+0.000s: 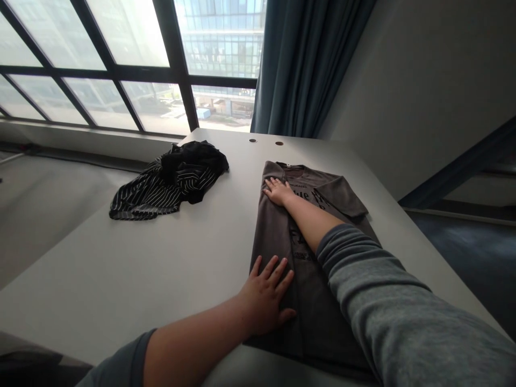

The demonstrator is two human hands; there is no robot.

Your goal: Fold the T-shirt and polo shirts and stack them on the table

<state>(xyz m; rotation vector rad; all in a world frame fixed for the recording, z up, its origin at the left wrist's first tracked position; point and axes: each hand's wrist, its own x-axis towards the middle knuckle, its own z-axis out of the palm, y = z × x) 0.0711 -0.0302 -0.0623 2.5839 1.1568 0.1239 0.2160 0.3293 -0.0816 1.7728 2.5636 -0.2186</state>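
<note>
A dark grey T-shirt (310, 258) with a black print lies flat on the white table (121, 274), partly folded, its collar pointing away from me. My right hand (278, 192) rests palm down on the upper part of the shirt, near the collar, and a grey sleeve covers that forearm. My left hand (266, 298) presses flat on the lower part, near the shirt's left edge, with its fingers spread. Neither hand grips the cloth. My right forearm hides part of the print.
A crumpled black-and-white striped garment (169, 183) lies on the table to the left of the shirt. Two small round grommets (266, 142) sit near the table's far edge. Behind it are a large window (97, 70) and a dark blue curtain (302, 64).
</note>
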